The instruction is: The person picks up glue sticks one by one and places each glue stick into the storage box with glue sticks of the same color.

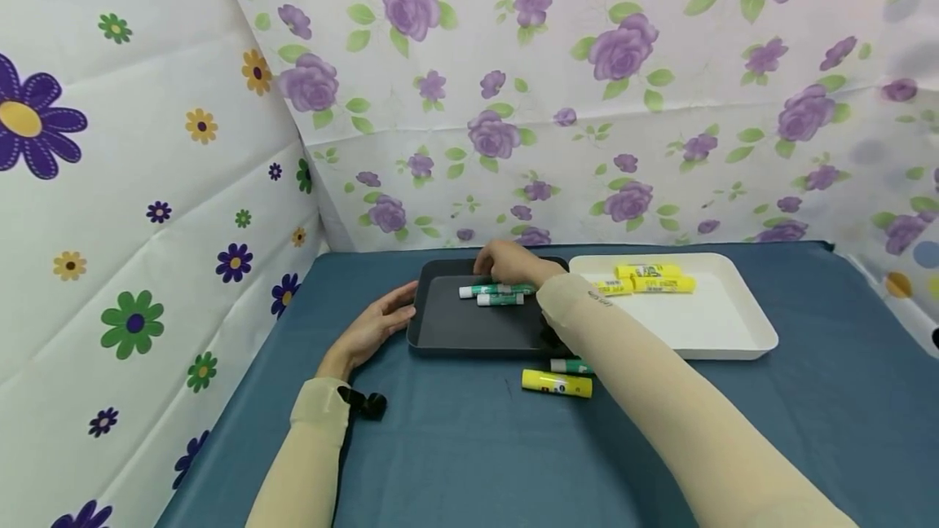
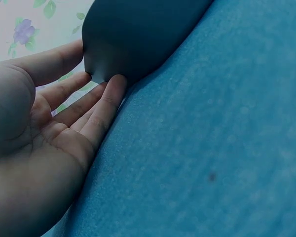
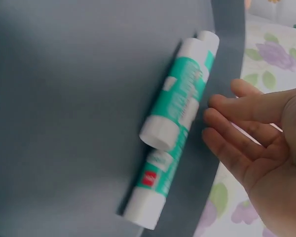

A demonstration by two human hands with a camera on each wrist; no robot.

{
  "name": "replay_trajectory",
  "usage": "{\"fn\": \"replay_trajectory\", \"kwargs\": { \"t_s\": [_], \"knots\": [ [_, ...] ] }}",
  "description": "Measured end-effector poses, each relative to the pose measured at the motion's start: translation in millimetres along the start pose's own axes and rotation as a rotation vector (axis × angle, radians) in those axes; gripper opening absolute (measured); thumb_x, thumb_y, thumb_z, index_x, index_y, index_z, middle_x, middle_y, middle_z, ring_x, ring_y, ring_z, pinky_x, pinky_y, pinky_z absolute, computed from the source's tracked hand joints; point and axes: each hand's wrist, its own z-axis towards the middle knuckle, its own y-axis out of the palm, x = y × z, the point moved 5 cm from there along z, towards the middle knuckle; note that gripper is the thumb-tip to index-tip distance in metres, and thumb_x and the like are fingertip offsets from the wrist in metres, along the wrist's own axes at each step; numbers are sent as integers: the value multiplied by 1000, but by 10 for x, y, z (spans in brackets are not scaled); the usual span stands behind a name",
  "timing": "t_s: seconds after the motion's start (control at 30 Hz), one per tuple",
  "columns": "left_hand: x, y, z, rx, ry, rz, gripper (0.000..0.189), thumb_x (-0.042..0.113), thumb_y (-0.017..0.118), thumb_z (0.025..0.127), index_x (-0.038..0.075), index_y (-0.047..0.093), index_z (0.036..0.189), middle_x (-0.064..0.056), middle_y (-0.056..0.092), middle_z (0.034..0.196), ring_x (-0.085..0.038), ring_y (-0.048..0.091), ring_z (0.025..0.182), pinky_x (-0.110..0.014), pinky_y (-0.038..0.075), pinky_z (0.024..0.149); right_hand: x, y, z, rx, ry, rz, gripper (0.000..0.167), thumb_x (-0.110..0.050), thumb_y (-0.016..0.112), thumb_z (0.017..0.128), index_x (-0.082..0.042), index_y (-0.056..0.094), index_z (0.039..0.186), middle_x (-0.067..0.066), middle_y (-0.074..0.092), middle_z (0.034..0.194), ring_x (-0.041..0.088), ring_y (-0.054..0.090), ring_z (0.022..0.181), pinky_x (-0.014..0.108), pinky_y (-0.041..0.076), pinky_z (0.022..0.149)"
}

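In the head view, my left hand point(image 1: 370, 328) rests its fingertips at the left edge of a dark grey tray point(image 1: 447, 334). The left wrist view has the thumb and fairly straight fingers point(image 2: 102, 111) touching the tray's corner point(image 2: 133, 39). My right hand point(image 1: 513, 261) is over the tray's back edge. Its loosely bent fingers point(image 3: 232, 140) hold nothing, close beside green-and-white glue sticks point(image 3: 175, 98). The nearer green glue stick point(image 1: 500, 300) lies against another point(image 1: 477, 292) behind it, on the tray floor.
Right of the dark tray stands a white tray point(image 1: 722, 324) with several yellow glue sticks point(image 1: 663, 284), partly behind my right forearm. In front of the trays, a yellow glue stick point(image 1: 556, 383) and a green one point(image 1: 568, 366) lie on the blue cloth point(image 1: 455, 446). Flowered curtains point(image 1: 499, 194) hang behind.
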Motion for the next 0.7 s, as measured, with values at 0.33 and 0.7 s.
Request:
{"fn": "replay_trajectory", "kwargs": {
  "t_s": [0.33,0.7],
  "knots": [
    [18,11,-6,-3,7,18,66,20,57,110,19,25,167,-13,26,169,-34,28,154,-55,28,126,138,-362,-252,18,-84,227,32,6,57,102,4,67,133,23,67,131,34,63,122,47,55,102],
    [-6,14,-5,1,5,8,66,20,58,109,20,26,167,-14,26,169,-35,28,154,-55,27,126,242,-601,-809,-45,-137,477,43,8,57,101,4,58,144,27,55,146,44,55,131,47,53,107]
  ]
}}
